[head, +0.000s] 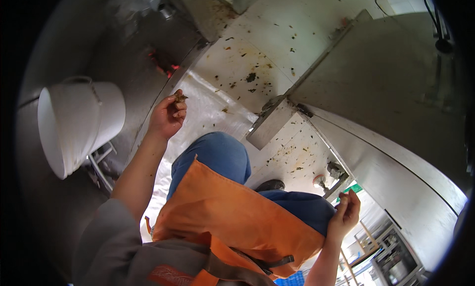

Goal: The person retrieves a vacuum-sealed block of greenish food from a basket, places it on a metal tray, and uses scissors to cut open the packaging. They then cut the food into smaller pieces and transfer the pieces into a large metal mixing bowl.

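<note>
My left hand (pixel 169 117) pinches a small brown scrap (pixel 181 97) between thumb and fingers, above the tiled floor and beside the steel panel on the left. What the scrap is, I cannot tell. Beyond my right knee, my right hand (pixel 346 213) hangs with its fingers loosely curled and apart; nothing shows in it. Dark green and brown debris (pixel 251 77) lies scattered over the pale floor tiles (pixel 207 69) ahead. More bits are strewn on the floor at right (pixel 297 156). My bent knees, in jeans, and an orange apron (pixel 237 211) fill the lower middle.
A white plastic bucket (pixel 82 126) with a wire handle is at the left. Steel equipment (pixel 378 67) stands at the right, and a metal leg or bracket (pixel 265 128) juts out ahead of my knees. A red glow (pixel 163 65) shows on the left steel panel.
</note>
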A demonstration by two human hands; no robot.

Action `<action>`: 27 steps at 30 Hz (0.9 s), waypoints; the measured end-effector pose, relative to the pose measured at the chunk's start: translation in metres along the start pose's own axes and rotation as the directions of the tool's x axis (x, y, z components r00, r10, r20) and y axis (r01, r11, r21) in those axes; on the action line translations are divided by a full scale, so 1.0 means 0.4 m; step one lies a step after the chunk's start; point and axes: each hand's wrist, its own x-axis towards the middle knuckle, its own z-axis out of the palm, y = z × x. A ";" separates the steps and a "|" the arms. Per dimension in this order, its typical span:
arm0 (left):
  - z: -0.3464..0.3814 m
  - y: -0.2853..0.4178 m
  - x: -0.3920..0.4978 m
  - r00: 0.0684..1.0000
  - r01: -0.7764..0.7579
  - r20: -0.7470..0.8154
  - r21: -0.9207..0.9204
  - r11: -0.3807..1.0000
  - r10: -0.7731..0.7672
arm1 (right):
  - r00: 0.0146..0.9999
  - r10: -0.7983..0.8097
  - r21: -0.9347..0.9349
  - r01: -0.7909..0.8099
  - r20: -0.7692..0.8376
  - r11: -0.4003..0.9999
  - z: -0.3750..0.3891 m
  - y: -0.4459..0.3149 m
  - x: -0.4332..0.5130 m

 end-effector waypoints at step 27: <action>0.893 -0.140 -1.331 0.785 0.415 0.505 0.004 0.910 -0.360 | 0.875 -0.168 -0.122 0.248 0.455 0.961 -0.518 -0.304 -0.490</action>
